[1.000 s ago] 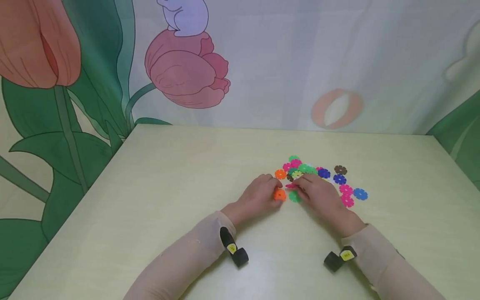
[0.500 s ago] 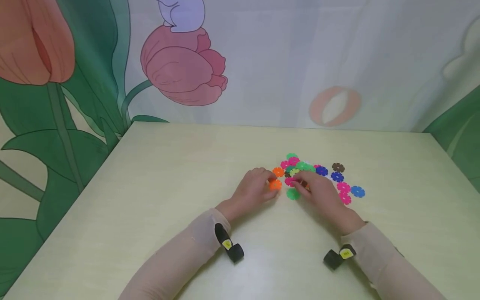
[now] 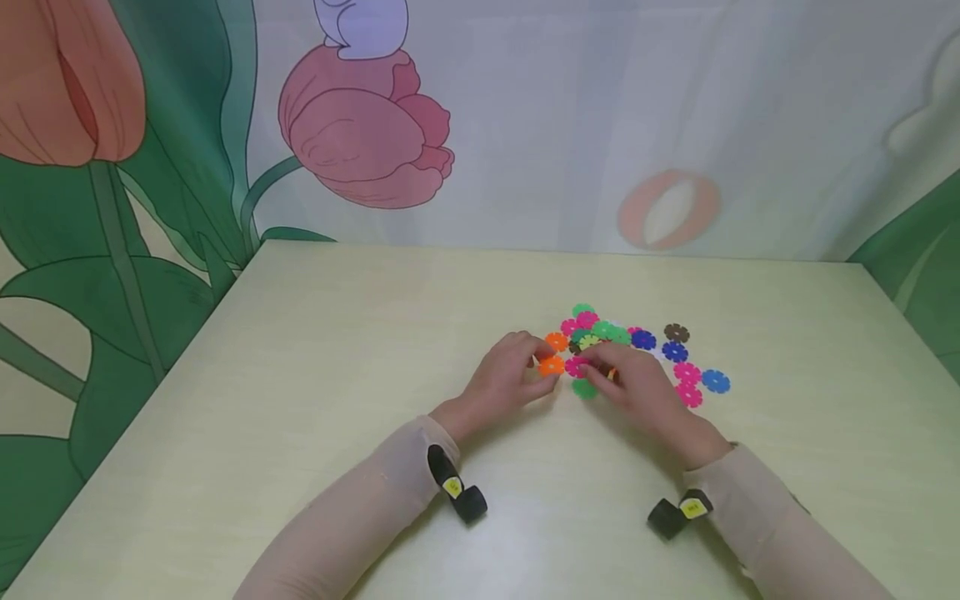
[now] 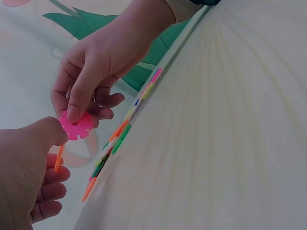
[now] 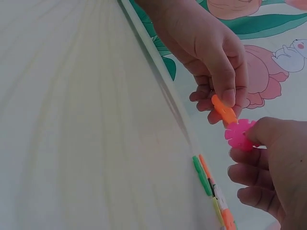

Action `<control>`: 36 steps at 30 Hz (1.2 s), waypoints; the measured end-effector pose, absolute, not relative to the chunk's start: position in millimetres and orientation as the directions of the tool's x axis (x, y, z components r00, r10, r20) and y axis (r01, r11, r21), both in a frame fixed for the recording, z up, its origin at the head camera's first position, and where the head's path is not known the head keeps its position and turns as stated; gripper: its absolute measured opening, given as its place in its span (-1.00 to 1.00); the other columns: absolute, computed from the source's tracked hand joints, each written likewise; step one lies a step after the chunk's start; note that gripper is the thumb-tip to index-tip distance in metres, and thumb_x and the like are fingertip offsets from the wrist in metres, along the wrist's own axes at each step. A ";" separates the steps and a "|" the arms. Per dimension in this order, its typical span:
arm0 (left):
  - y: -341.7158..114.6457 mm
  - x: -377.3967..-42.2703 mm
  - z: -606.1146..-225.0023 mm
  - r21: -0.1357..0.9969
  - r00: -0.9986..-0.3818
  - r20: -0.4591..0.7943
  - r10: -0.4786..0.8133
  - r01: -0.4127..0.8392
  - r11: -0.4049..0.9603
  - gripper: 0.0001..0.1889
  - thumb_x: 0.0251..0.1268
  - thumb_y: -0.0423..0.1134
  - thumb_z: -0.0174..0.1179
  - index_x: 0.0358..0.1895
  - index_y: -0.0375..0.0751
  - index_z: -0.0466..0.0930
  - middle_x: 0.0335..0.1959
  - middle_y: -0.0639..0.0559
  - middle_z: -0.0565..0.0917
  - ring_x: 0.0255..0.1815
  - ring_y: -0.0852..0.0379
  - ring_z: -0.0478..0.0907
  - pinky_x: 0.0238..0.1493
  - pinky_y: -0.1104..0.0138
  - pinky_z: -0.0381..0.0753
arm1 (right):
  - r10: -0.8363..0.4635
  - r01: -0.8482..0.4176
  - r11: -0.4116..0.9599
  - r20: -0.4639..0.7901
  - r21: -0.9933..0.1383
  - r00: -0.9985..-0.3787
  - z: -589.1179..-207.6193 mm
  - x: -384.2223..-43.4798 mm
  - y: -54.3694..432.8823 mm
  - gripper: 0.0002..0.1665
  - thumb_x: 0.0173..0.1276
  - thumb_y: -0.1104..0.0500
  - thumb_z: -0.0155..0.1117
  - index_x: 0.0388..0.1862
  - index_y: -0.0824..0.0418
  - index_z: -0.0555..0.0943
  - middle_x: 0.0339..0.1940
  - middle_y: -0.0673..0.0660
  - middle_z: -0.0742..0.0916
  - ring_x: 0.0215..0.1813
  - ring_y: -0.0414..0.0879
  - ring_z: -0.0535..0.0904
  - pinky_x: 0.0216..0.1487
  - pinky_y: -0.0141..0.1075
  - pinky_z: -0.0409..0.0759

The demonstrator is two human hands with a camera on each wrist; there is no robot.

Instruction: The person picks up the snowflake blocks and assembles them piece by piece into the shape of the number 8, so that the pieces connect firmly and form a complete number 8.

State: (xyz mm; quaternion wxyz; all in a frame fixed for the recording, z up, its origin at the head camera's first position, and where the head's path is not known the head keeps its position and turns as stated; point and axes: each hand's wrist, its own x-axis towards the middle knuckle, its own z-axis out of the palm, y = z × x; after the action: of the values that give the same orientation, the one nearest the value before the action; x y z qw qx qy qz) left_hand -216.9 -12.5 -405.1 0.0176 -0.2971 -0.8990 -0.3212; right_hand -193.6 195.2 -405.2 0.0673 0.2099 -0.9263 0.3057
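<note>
Between thumb and fingers my left hand point(image 3: 506, 375) pinches an orange snowflake disc point(image 3: 552, 366), a flat plastic piece with a notched rim. Facing it, my right hand point(image 3: 637, 392) pinches a pink snowflake disc point(image 3: 576, 367). In the right wrist view the pink disc point(image 5: 237, 135) meets the end of the orange disc point(image 5: 224, 110); whether their notches interlock I cannot tell. The left wrist view shows the orange disc point(image 4: 59, 158) edge-on below the pink one point(image 4: 76, 129). Both discs are held above the table. A green disc point(image 3: 584, 389) lies just below them.
Several loose snowflake discs lie behind and right of the hands, among them a brown disc point(image 3: 677, 333), a dark blue disc point(image 3: 643, 340) and a light blue disc point(image 3: 716, 382). Beyond the pale table point(image 3: 360, 333) hangs a printed curtain point(image 3: 525, 125).
The pink disc has turned from edge-on to face-on and moved left up to the orange disc. My left hand has shifted slightly, its fingers opening around the orange disc's edge.
</note>
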 end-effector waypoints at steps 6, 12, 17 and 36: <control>-12.8 -217.1 -405.6 0.578 -0.812 0.243 0.530 0.560 0.593 -0.69 0.21 -0.18 0.28 -0.05 -0.27 0.57 -0.14 -0.06 0.62 -0.12 0.07 0.50 -0.06 0.34 0.54 | -0.366 -0.461 0.710 0.281 -0.532 -0.887 -403.6 -191.2 194.5 -0.81 0.33 0.21 0.27 -0.09 0.16 0.67 -0.23 0.06 0.73 -0.34 -0.17 0.48 -0.32 -0.44 0.53; -13.2 -216.3 -405.6 0.596 -0.787 0.257 0.560 0.586 0.549 -0.69 0.19 -0.19 0.31 -0.09 -0.31 0.53 -0.21 -0.09 0.60 -0.16 0.06 0.52 -0.08 0.36 0.54 | -0.375 -0.465 0.653 0.279 -0.598 -0.884 -402.1 -189.6 196.2 -0.80 0.34 0.22 0.26 -0.07 0.17 0.67 -0.23 0.05 0.73 -0.33 -0.18 0.51 -0.30 -0.45 0.55; -12.6 -215.8 -404.8 0.607 -0.772 0.240 0.588 0.592 0.530 -0.72 0.20 -0.20 0.30 -0.13 -0.31 0.55 -0.27 -0.10 0.59 -0.22 0.08 0.49 -0.15 0.43 0.50 | -0.381 -0.458 0.653 0.260 -0.603 -0.887 -400.5 -188.1 197.2 -0.80 0.32 0.25 0.28 -0.08 0.17 0.68 -0.25 0.04 0.74 -0.29 -0.18 0.53 -0.25 -0.47 0.55; -11.7 -212.9 -401.3 0.631 -0.778 0.183 0.601 0.562 0.535 -0.60 0.25 -0.15 0.28 0.08 -0.28 0.52 -0.05 -0.09 0.60 -0.06 0.06 0.52 0.02 0.33 0.54 | -0.358 -0.434 0.645 0.253 -0.628 -0.899 -402.3 -190.0 189.2 -0.82 0.30 0.23 0.30 -0.13 0.18 0.68 -0.42 0.00 0.72 -0.39 -0.21 0.59 -0.27 -0.47 0.59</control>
State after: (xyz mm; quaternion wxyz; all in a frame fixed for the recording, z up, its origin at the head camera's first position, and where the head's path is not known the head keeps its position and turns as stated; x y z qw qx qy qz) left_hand -212.9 -11.7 -401.3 -0.0282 -0.3321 -0.8755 -0.3497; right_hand -190.0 189.2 -402.3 0.0530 0.2189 -0.9055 0.3597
